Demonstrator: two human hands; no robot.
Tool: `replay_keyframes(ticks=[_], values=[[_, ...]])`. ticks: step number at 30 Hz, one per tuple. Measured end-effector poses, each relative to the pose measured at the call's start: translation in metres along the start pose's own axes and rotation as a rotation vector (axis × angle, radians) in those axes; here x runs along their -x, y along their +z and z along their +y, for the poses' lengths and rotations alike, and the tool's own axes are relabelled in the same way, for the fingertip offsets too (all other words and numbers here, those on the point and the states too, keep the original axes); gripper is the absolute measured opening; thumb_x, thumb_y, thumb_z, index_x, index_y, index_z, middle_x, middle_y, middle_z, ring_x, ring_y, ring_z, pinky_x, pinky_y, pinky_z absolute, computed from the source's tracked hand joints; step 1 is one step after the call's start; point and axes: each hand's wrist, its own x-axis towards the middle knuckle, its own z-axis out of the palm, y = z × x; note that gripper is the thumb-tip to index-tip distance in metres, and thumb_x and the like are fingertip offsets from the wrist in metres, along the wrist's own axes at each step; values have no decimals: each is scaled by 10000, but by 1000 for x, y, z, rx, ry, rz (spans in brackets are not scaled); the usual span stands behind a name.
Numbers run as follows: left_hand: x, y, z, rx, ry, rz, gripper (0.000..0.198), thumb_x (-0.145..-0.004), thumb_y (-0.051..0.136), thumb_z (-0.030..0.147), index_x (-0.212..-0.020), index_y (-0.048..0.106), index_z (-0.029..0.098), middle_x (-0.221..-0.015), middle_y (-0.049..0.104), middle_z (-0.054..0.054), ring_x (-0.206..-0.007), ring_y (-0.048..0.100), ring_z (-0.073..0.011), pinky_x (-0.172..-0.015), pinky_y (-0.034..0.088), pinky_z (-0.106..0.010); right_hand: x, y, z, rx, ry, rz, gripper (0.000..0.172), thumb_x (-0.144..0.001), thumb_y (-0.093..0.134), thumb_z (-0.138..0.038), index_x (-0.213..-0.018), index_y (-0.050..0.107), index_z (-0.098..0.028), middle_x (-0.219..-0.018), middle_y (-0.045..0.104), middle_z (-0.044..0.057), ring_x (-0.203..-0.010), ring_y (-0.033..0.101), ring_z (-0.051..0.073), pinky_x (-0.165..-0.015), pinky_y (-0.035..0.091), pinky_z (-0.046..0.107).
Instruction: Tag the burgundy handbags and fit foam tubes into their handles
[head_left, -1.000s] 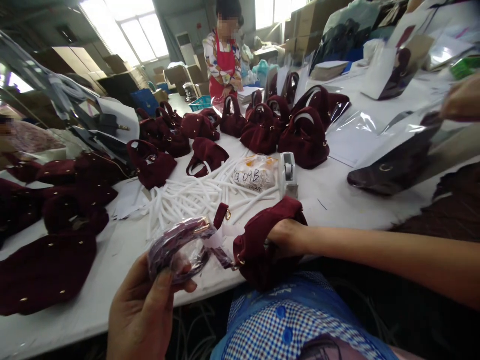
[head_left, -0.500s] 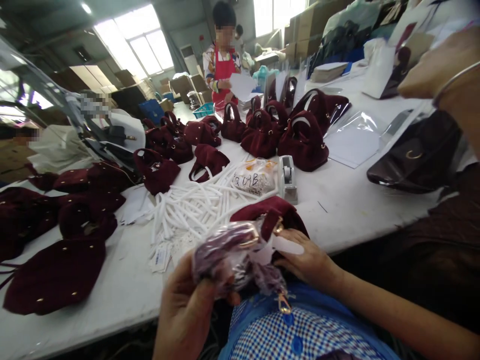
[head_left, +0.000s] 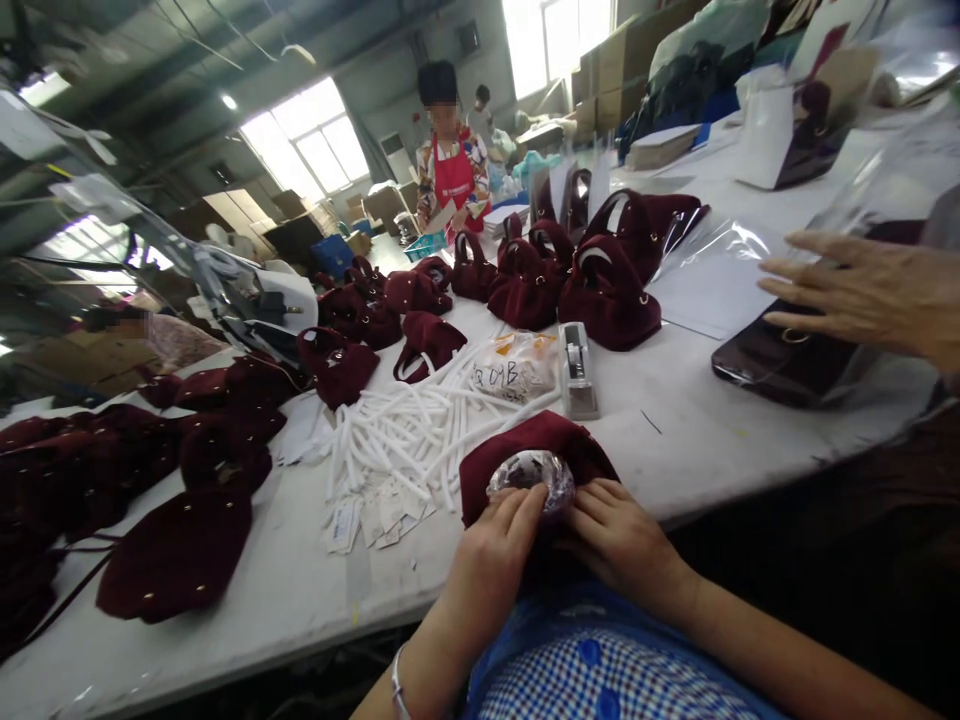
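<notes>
A small burgundy velvet bag point(head_left: 529, 445) rests at the near table edge, its mouth towards me. A strap wrapped in clear plastic point(head_left: 534, 473) sits in that mouth. My left hand point(head_left: 487, 560) presses its fingers against the wrapped strap from the left. My right hand point(head_left: 615, 535) holds the bag's rim on the right, fingers curled on the velvet.
White tubes point(head_left: 409, 425) and paper tags point(head_left: 375, 515) lie beside the bag. A labelled plastic packet point(head_left: 510, 368) and a tape dispenser point(head_left: 577, 368) stand behind. Several burgundy bags point(head_left: 607, 290) fill the white table point(head_left: 705, 430). Another person's hand point(head_left: 862, 290) rests on a plastic-wrapped bag point(head_left: 787, 360) at right. A person in a red apron point(head_left: 454, 175) stands far off.
My left hand has carried the wrapped strap from the left to the bag and pushed it into the mouth. My right hand has come out of the bag and now grips its rim.
</notes>
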Motion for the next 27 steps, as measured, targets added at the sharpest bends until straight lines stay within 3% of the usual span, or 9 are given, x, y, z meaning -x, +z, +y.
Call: replay_keyframes(ticks=[3,6,8,10,13,16,21,27], values=[[-14,13,0,-23,-149,-183,389,-959,473,84,-1335,543,157,-1163,707,-103,-1052,689,-223,-914,608,-364,0,-1,0,-35,-5,13,115,-970,564,-226,-970,648,-147,-880,641,71,-844,549,246,-852,440,418],[-27,18,0,-37,-247,-335,383,-948,460,55,-1304,577,132,-1179,701,-128,-1094,675,-250,-928,599,-388,2,-2,2,-52,-37,51,171,-992,528,-206,-1086,651,-132,-969,673,81,-917,582,242,-904,433,417],[-31,12,2,-27,-262,-389,418,-935,463,32,-1334,557,109,-1225,684,-150,-1145,655,-256,-966,581,-394,5,-3,3,-38,-62,88,211,-1001,518,-196,-1162,640,-133,-1053,693,81,-1005,596,247,-937,427,421],[-31,0,8,15,-251,-424,483,-902,580,80,-1380,519,99,-1341,623,-175,-1235,608,-276,-1022,552,-400,9,-3,4,-21,-59,118,205,-1003,523,-201,-1152,649,-139,-1068,706,74,-1047,600,258,-917,446,421],[-30,-22,21,36,-253,-430,685,-810,759,210,-1427,477,122,-1459,529,-188,-1319,542,-324,-1061,525,-431,13,-3,5,-15,-47,160,176,-998,539,-213,-1085,671,-136,-1021,719,80,-1020,616,265,-842,499,410],[-35,-32,30,34,-260,-366,614,-879,683,198,-1450,458,190,-1435,559,-143,-1279,578,-290,-1050,531,-428,12,-5,6,-33,-70,225,130,-970,588,-181,-1045,686,-137,-981,728,80,-969,634,251,-801,545,389],[-55,-20,20,133,-309,-429,528,-897,645,162,-1403,530,264,-1329,613,-92,-1162,638,-267,-987,558,-413,9,-9,10,-134,-138,277,200,-909,660,-95,-1107,678,-117,-985,739,77,-939,649,227,-798,591,354],[-69,3,-7,283,-344,-445,373,-879,625,126,-1236,677,219,-1167,671,-72,-1048,662,-220,-959,535,-337,15,-15,12,-201,-116,279,234,-896,660,-46,-1117,679,-122,-989,746,52,-920,655,198,-787,593,335]])
